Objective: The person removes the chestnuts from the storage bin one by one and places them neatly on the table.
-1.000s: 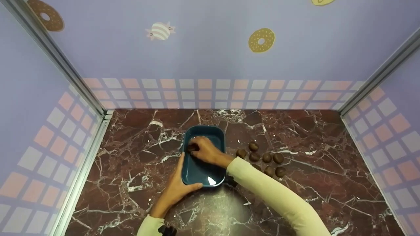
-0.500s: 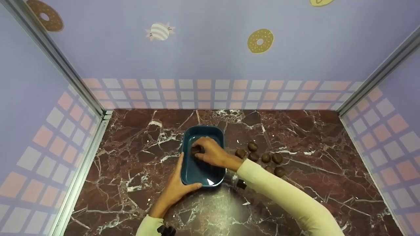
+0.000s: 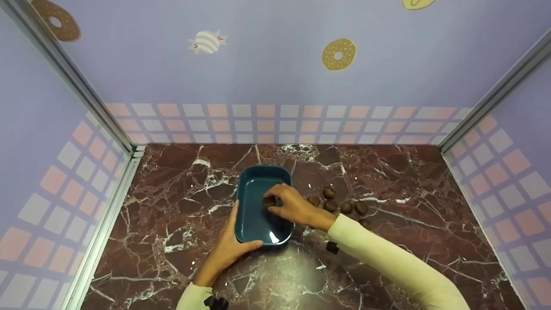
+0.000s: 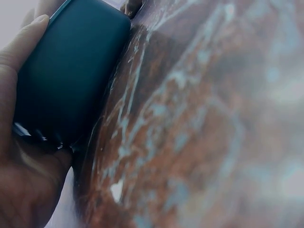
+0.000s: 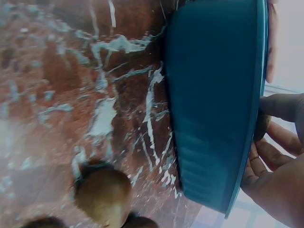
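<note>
A deep teal rectangular dish lies on the dark red marbled tabletop. My left hand holds it at its near left corner, thumb along the near side and fingers along the left wall. Inside the dish's opening, my right hand pinches a brown chestnut between thumb and fingers. In the right wrist view that chestnut shows just past the dish's rim, partly hidden by the rim and the fingers. Several more chestnuts lie loose right of the dish, some of them covered by the right forearm.
Lilac walls with a checked border enclose the marbled tabletop at the back and both sides. A metal rail runs along the left edge. One loose chestnut shows large in the right wrist view.
My right hand has shifted right from the dish's left side toward its middle, with the chestnut in its fingers. The left hand and the dish stay in place.
</note>
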A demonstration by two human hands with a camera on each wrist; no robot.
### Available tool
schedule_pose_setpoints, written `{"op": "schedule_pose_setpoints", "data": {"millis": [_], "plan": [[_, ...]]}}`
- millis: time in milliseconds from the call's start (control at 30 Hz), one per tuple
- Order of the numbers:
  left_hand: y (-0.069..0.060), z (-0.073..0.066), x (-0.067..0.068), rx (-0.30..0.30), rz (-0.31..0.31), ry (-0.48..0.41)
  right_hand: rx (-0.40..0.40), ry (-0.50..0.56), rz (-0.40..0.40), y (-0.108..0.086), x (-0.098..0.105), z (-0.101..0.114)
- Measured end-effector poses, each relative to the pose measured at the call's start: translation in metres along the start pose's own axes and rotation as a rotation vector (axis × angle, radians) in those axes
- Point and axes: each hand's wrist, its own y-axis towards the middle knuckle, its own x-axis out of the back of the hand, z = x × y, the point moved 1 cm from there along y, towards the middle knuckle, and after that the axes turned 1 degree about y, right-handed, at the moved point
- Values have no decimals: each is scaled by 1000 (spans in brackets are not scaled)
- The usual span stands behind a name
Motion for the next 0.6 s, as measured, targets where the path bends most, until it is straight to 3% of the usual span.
{"op": "schedule_pose_setpoints", "data": {"millis": [200,600], "plan": [[-1,1,1,-2,-1,0,-13,-2,8,-12,5,-2],[0,1,0,-3,4,17,5,13,-55,-30,23,-3]]}}
